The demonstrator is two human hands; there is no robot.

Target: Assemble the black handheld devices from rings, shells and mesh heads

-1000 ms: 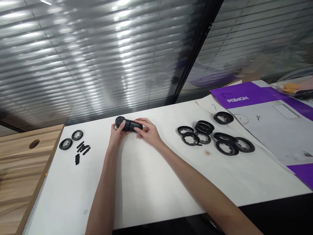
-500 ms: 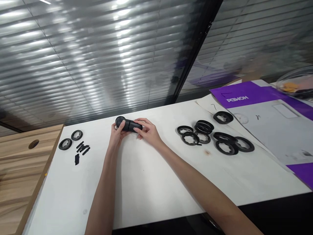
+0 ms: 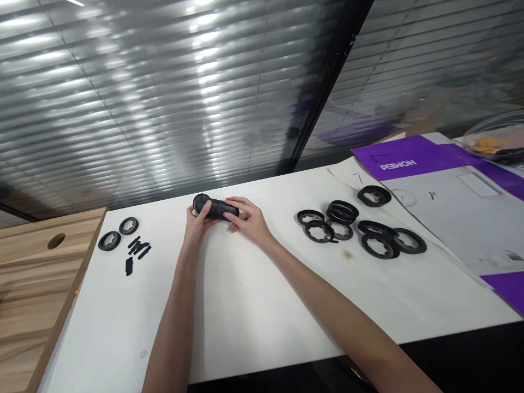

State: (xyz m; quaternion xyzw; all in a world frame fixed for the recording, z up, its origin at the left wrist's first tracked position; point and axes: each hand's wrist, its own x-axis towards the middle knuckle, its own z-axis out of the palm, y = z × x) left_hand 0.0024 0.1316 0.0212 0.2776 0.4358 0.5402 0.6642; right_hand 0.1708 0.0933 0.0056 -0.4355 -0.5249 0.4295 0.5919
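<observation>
A person's left hand [image 3: 195, 222] and right hand [image 3: 250, 219] are closing around a black cylindrical assembly [image 3: 216, 208] at mid-table on the white tabletop [image 3: 245, 305], each gripping one end. Two black rings [image 3: 109, 240] and small black strips [image 3: 138, 246] are lying to the left, while more black rings [image 3: 340, 212] are remaining in loose piles to the right.

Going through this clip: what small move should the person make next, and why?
Probably rotate the black cylindrical part slightly to inspect it, since the left hand and right hand each grip one end, and its far side stays hidden.
</observation>
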